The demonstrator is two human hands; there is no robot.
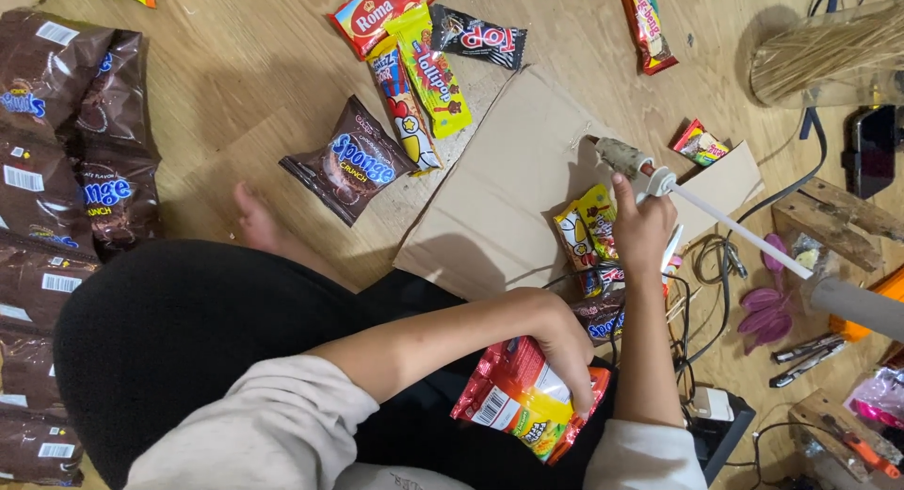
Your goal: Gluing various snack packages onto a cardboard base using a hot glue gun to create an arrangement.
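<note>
Wooden floor carries a flat cardboard sheet (499, 198) and scattered snack packets. My right hand (643, 228) is closed around a glue gun (633, 162); its fingers hide the grip, and small packets (589, 234) sit partly behind it. My left hand (565, 351) pinches a red-yellow snack packet (518, 401) on my lap.
</note>
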